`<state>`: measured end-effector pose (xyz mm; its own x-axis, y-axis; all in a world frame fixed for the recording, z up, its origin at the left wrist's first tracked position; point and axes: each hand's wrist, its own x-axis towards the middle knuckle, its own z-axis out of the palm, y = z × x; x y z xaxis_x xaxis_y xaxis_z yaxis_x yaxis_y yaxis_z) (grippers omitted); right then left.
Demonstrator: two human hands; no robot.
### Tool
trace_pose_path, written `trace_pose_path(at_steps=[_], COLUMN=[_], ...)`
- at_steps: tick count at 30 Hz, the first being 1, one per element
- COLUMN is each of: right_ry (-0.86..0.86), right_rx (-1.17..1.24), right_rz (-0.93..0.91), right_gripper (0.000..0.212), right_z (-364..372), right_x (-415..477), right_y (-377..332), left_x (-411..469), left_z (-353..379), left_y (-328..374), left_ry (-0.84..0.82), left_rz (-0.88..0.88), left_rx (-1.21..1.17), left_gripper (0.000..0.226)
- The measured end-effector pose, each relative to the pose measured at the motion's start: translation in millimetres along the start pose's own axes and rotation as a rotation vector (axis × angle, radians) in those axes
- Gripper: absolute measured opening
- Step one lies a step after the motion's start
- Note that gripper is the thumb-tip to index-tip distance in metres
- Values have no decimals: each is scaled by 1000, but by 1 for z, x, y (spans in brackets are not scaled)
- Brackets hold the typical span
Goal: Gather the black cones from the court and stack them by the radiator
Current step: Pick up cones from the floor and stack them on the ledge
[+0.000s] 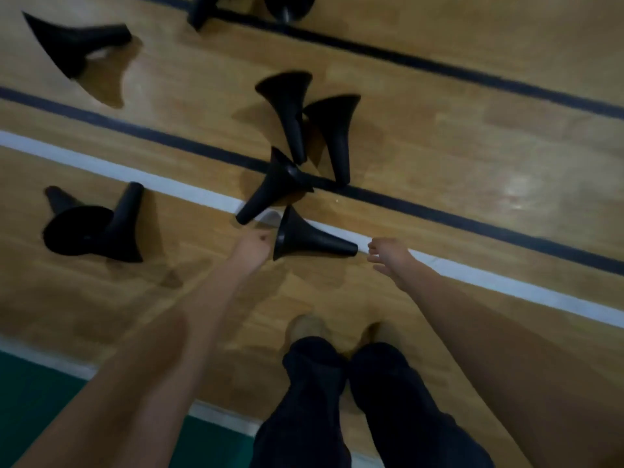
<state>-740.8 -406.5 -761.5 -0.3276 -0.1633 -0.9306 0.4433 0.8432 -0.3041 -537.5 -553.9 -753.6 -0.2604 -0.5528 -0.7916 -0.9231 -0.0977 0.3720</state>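
Several black cones lie tipped over on the wooden court floor. The nearest cone [312, 238] lies on its side across the white line, base to the left, tip to the right. My left hand [253, 246] is just left of its base, fingers curled, holding nothing. My right hand [388, 256] hovers just right of its tip with fingers spread. Another cone [270, 187] lies just beyond it. Two more cones [290, 109] [336, 133] lie side by side further out. The picture is blurred.
Two cones [98, 228] lie together at the left, one [74, 42] at the far left top, two more [202, 10] [288, 6] at the top edge. Black lines [439, 204] and a white line [506, 285] cross the floor. My legs [337, 400] stand below.
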Motion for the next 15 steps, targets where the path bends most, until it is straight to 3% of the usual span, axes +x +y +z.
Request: trace_pose_path(at_steps=[5, 10, 15], right_ry=[-56, -85, -82], right_rx=[91, 170, 228], right_rz=[78, 115, 140], right_gripper=[52, 41, 45], right_z=[18, 41, 44], right_x=[110, 162, 173], right_y=[43, 59, 60], left_x=[73, 98, 107], left_z=[71, 100, 99], left_y=[-33, -42, -36], left_ry=[107, 236, 309], left_rz=[-22, 24, 14], left_rx=[73, 54, -99], left_gripper=[30, 37, 36])
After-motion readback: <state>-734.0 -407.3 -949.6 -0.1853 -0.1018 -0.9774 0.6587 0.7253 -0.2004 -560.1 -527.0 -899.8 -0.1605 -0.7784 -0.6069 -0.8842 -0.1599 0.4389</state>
